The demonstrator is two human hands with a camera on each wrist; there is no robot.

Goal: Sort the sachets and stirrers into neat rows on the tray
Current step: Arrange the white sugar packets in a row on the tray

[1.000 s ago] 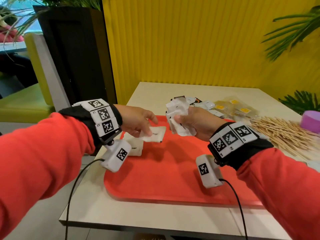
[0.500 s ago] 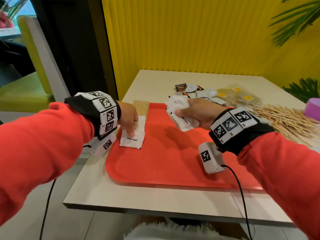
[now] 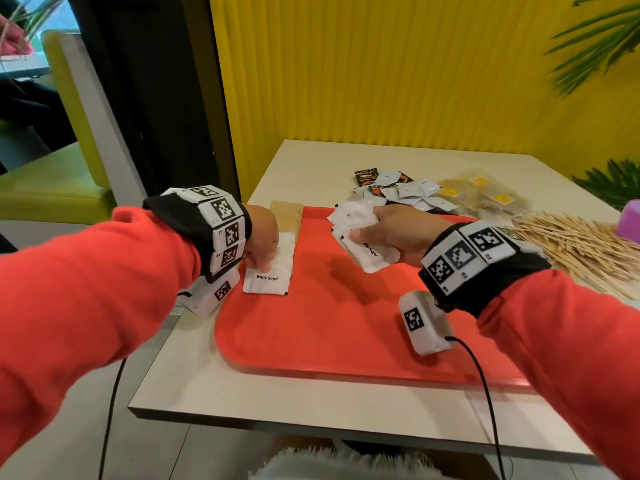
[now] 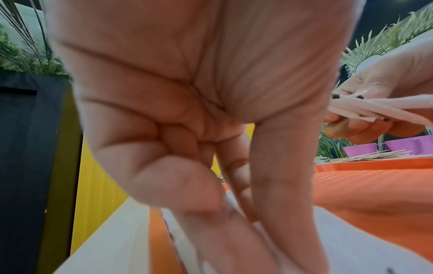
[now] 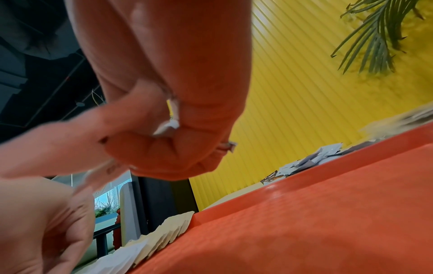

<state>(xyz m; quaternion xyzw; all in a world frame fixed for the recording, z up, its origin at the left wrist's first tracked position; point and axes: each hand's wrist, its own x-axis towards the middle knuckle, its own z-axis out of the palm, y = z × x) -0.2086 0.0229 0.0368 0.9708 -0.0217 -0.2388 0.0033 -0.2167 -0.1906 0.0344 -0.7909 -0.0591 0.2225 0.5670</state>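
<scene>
Red tray (image 3: 346,327): lies on a pale table (image 3: 214,396), centre of the head view.

Row of sachets (image 3: 284,244): overlapping, runs along the tray's left edge; brown ones at the upper end, white ones below. In the right wrist view the same row (image 5: 164,233) shows at lower left, fanned like shingles.

White Sugar sachet (image 3: 266,279): lowest in the row, flat on the tray, label facing up.

Left hand (image 3: 260,233): fingertips pressed down on the upper edge of the White Sugar sachet. Left wrist view shows the fingers (image 4: 276,213) extended downward onto white paper, not wrapped round it.

Right hand (image 3: 398,233): above the tray, upper centre, clenched round a bundle of white sachets (image 3: 360,233), thumb across the front. Left wrist view shows that bundle (image 4: 374,109) edge-on at right.

Loose sachets (image 3: 408,192): heap of white, black and clear-yellow packets on the table beyond the tray's upper edge.

Wooden stirrers (image 3: 575,247): loose pile on the table, right of the tray.

Purple container (image 3: 632,220): right frame edge, just beyond the stirrers.
</scene>
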